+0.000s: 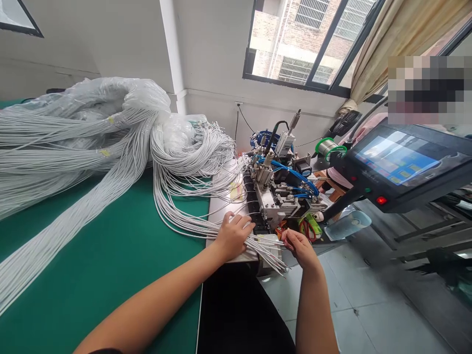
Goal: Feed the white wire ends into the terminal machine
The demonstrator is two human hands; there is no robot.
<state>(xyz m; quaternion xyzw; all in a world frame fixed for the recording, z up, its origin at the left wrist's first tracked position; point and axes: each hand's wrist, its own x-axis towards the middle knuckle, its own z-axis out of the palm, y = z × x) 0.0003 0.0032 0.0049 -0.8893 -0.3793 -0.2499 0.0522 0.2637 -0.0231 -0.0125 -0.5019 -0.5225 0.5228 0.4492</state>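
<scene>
My left hand (233,237) is curled over a bundle of thin white cables (263,250) at the edge of the worktable, beside the machine's front. The cable ends fan out to the right past my fingers. My right hand (299,247) pinches the tip of a white cable at the far end of this bundle, thumb and forefinger together. Just beyond both hands stands a benchtop machine (271,191) with metal cylinders and blue air hoses. More cables (177,209) loop back leftward from my left hand to a large heap.
Plastic-wrapped cable bundles (110,118) cover the back left of the green table mat (155,275). A control screen (398,155) on an arm and a green-rimmed wire spool (327,147) are at the right. Another person sits behind the screen.
</scene>
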